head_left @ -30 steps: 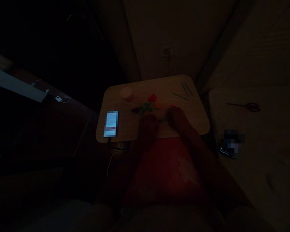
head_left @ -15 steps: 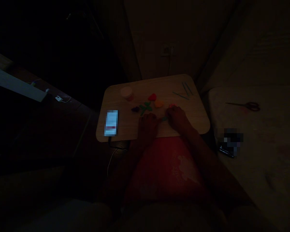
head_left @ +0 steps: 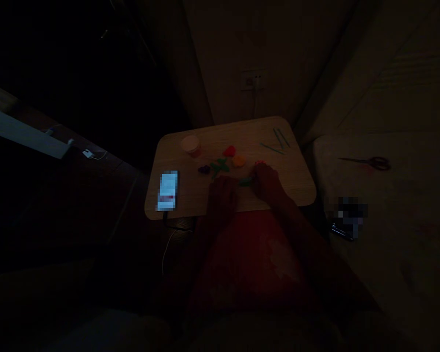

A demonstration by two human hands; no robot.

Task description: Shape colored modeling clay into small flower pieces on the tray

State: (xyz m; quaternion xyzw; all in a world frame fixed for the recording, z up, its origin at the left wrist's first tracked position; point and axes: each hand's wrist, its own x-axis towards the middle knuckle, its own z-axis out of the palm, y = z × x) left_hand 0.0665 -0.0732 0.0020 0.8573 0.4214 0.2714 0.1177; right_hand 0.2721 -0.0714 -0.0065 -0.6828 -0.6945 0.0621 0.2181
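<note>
In dim light both hands work low over a small wooden table (head_left: 190,200). A green piece of modelling clay (head_left: 245,181) stretches between them. My left hand (head_left: 223,193), fingers curled, closes on its left end, and my right hand (head_left: 267,182) pinches the right end. A pink-red piece (head_left: 260,162) peeks out just beyond my right fingers. Past my left hand lie green leaf-like pieces (head_left: 220,167), a dark purple piece (head_left: 204,169), a red piece (head_left: 230,151) and an orange piece (head_left: 238,161). Darkness hides the fingertips.
A lit phone (head_left: 167,190) with a cable lies at the table's left. Behind it stands a lidded tub (head_left: 191,145). Several thin green sticks (head_left: 276,142) rest at the back right. Scissors (head_left: 377,163) lie on the pale surface to the right. A wall socket (head_left: 253,79) is behind.
More of the green clay shows between my hands. My right hand has shifted slightly down and left. The whole view has tilted a little, so the table appears lower.
</note>
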